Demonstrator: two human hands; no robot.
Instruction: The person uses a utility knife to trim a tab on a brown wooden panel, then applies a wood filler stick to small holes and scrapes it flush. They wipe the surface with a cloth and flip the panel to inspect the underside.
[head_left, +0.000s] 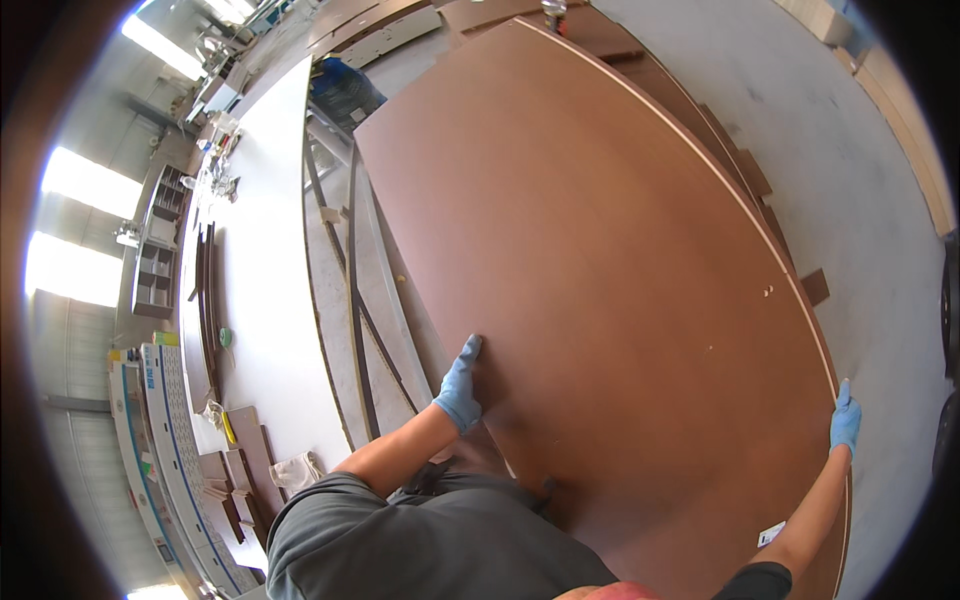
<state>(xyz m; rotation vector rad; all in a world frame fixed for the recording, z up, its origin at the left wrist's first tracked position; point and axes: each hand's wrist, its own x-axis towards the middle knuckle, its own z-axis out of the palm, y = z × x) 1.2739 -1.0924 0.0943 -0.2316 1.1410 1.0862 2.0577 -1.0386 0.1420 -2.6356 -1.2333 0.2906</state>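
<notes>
A large brown wood-grain panel (585, 247) with a pale edge fills the middle and right of the view. My left hand (461, 386), in a light blue glove, lies at the panel's left edge with the thumb side on its face; its fingers are partly hidden. Far to the right, my right hand (845, 420), gloved alike, grips the panel's pale right edge. A few small white specks lie near that edge. A small white label (771, 534) sits on the panel near my right forearm.
Left is a long white-topped table (262, 300) holding dark strips (206, 315), a green tape measure (226, 337), brown board pieces (247, 442) and a cloth (296, 472). Metal bars (354, 300) cross between table and panel. More brown boards (720, 135) lie beyond the panel's right edge.
</notes>
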